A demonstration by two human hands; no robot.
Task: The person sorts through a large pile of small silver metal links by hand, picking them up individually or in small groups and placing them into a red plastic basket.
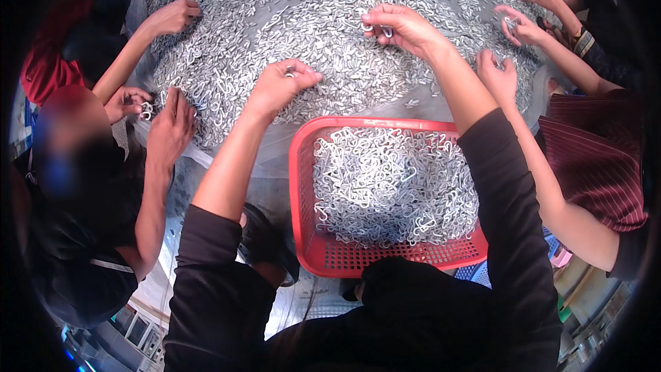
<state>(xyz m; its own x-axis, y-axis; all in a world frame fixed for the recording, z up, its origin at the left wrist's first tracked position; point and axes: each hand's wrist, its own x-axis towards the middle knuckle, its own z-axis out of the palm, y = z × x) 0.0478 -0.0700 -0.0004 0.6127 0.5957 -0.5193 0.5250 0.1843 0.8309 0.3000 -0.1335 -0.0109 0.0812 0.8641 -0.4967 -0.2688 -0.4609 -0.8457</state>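
My right hand (406,27) is over the far part of the pile, its fingers closed around several white bent-metal hooks (387,32); their loops stick out beside the thumb and fingertips. Lower and to the left, my left hand (279,88) is closed with thumb and forefinger close together. A small pale bit shows between its fingers, too little to name. Beneath both hands spreads a wide layer of small silvery-grey metal pieces (365,69). Close to my body stands a red plastic basket (300,186), heaped with white S-shaped hooks (392,186).
At the left, co-workers' hands (172,127) work at the pile's edge, one pair with white hooks. More hands (523,27) reach in from the right, and a forearm (544,165) passes close beside my right arm. Clear plastic sheeting (268,148) lies under the pieces.
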